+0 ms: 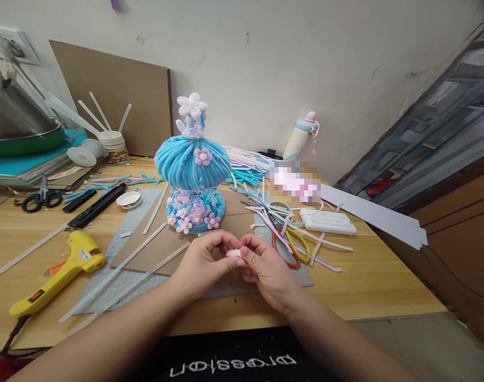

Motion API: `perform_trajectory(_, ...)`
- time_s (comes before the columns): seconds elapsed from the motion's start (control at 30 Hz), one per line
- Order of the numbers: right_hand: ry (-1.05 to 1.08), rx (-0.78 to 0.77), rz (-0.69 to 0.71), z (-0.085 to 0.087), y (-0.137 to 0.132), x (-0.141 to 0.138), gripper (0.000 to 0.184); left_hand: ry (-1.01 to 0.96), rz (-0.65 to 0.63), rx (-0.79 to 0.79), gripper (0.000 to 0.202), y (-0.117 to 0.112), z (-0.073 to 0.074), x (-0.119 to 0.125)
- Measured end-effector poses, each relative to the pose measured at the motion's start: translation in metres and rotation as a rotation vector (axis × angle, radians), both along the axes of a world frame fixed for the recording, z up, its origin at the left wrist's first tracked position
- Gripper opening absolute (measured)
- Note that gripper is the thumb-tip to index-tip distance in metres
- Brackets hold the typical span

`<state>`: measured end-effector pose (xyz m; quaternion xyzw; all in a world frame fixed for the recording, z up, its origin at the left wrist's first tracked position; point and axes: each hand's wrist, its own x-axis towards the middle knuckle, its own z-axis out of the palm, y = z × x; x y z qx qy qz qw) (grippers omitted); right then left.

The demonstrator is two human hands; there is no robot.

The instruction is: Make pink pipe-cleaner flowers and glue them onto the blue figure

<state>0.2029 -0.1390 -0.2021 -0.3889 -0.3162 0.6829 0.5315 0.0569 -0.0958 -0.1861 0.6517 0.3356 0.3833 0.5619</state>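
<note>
My left hand [204, 262] and my right hand [265, 268] meet over the near middle of the wooden table [369, 276]. Both pinch a small pale pink fuzzy piece [234, 253] between their fingertips; most of it is hidden by the fingers. Just behind the hands stands a blue pipe-cleaner model [193, 170], mushroom-shaped, with small pink flowers around its base and a white flower on top. It rests on a cardboard sheet [154, 246] over a grey mat [106, 289].
A yellow glue gun [62, 270] lies at the left. Black scissors [41, 197], a black knife and white sticks lie behind it. Loose pipe cleaners [257, 185], coloured rings [295, 246] and a white box [327, 221] are at the right. A bottle [301, 135] stands by the wall.
</note>
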Motion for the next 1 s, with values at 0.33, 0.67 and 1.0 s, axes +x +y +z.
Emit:
perform_trajectory(0.33, -0.182, -0.005, 0.139, -0.001, -0.001, -0.009, 0.03, -0.461, -0.105, -0.543, 0.013, 0.01, -0.009, 0.0)
perform_trajectory(0.67, -0.395, 0.087, 0.105, 0.006, 0.001, 0.002, 0.028, -0.143, -0.199, -0.402, 0.02, 0.007, -0.004, 0.0)
perform_trajectory(1.0, -0.577, 0.063, 0.231, 0.011, -0.003, 0.018, 0.026, 0.092, -0.215, -0.348, 0.023, 0.005, -0.001, -0.002)
